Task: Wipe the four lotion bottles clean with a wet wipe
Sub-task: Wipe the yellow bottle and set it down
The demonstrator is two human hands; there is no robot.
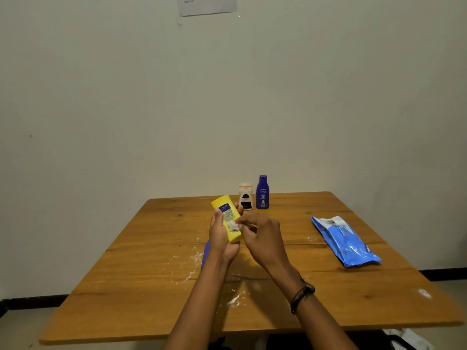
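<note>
My left hand [222, 237] grips a yellow lotion bottle [225, 211] tilted above the middle of the wooden table [131, 274]. My right hand [262, 237] pinches a small white wet wipe [233, 225] against the bottle's back label. A white bottle with a dark label [246, 196] and a dark blue bottle [262, 192] stand upright side by side at the far edge. A blue object [206, 251] lies on the table, mostly hidden behind my left wrist.
A blue pack of wet wipes [346, 242] lies on the right part of the table. White smears [194, 261] and streaks mark the tabletop under my arms. A wall rises right behind the table, with a paper sheet [207, 5] taped high up.
</note>
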